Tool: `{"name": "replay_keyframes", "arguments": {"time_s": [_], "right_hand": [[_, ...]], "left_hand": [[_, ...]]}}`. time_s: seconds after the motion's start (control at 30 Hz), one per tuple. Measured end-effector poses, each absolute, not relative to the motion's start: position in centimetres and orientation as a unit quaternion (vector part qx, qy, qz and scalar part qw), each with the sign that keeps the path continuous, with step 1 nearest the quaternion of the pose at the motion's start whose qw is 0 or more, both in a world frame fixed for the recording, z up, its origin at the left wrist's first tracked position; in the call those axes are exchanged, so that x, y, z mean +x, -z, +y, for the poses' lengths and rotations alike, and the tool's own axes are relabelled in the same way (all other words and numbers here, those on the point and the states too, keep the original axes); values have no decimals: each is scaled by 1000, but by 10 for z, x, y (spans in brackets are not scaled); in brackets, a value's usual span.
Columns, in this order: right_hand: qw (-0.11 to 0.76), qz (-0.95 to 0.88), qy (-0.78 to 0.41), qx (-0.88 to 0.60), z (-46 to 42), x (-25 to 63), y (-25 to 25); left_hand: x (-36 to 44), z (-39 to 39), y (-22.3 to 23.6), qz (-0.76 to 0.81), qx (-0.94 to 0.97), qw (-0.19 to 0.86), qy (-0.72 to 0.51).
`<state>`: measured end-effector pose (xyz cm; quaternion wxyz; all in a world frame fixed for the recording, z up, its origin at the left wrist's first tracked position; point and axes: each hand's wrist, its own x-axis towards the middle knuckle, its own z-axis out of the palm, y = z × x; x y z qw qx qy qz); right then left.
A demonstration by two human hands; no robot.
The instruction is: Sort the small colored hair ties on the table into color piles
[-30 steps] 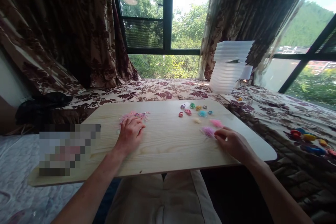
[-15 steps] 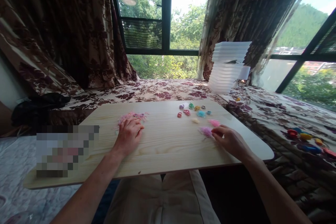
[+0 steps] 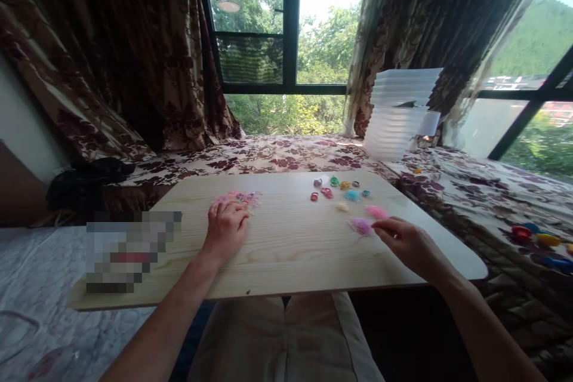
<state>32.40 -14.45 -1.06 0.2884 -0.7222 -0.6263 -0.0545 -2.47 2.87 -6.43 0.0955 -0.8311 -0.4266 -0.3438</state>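
Fingertips narrow, the right hand [image 3: 409, 245] could slip toward twelve o'clock, mixing purple pile [image 3: 359, 225] with pink pile [image 3: 376, 211]; I can't tell what it or the left hand [image 3: 227, 230] grips.

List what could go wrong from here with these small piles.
1. The purple pile and the pink pile lie close together beside the right hand, so a careless brush could mix them.
2. The left hand partly hides the multicoloured pile, so it might drag loose pieces across the table unnoticed.
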Motion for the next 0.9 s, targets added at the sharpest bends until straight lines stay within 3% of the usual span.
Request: {"name": "replay_keyframes", "arguments": {"time_s": [0.43,0.73,0.9], "right_hand": [[255,-758,-103,-591,-41,194,22],[226,-735,-32,-638,-21,168,40],[221,-738,-22,-637,-24,168,42]], "left_hand": [[-27,29,58,-497,-805,72,317],[-16,25,57,-461,-846,67,258],[-18,27,57,-439,-845,34,304]]}}
